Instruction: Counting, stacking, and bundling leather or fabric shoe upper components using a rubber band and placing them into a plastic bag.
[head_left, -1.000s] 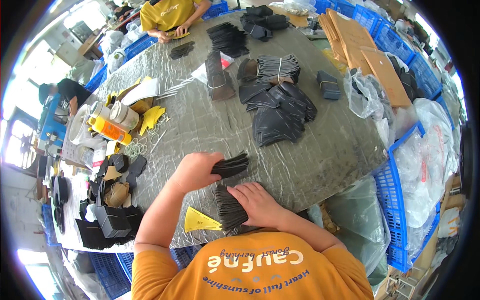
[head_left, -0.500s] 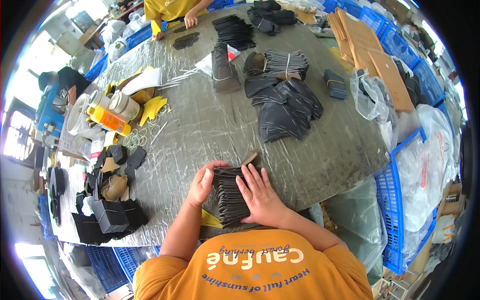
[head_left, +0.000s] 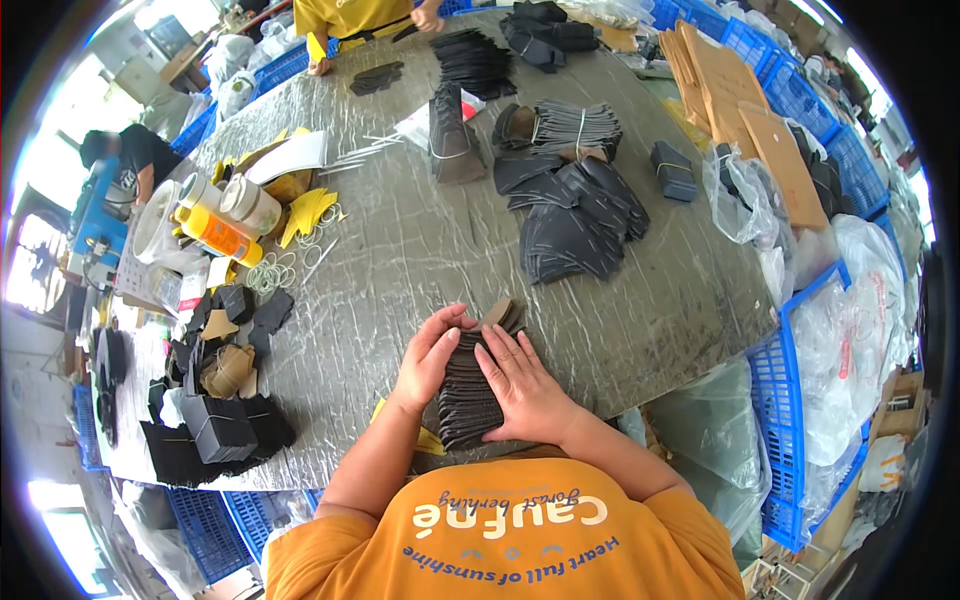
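A row of thin dark brown cut pieces (head_left: 466,405), packed face to face, lies on the table right before me. My left hand (head_left: 425,355) is at its far left corner, fingers slightly bent, thumb apart and touching the side. Flat across its right side lies my right hand (head_left: 528,390), with fingers stretched toward the far end. Between the fingertips of both hands, a few lighter brown pieces (head_left: 505,314) stick out at the far end. Part of the row is hidden under my right palm. A scrap of yellow material (head_left: 428,442) lies by my left wrist.
Banded dark pieces (head_left: 578,128) and loose black panels (head_left: 575,225) lie farther out. At left are bottles (head_left: 220,236), rubber bands (head_left: 270,279) and a black banded stack (head_left: 220,430). A blue crate (head_left: 785,440) borders the table's right. A co-worker's hand (head_left: 427,18) is across.
My left hand has moved right and in against the row's far left corner. My right hand stays on the row. Across the table, the co-worker's hand has shifted right, away from the small dark pieces.
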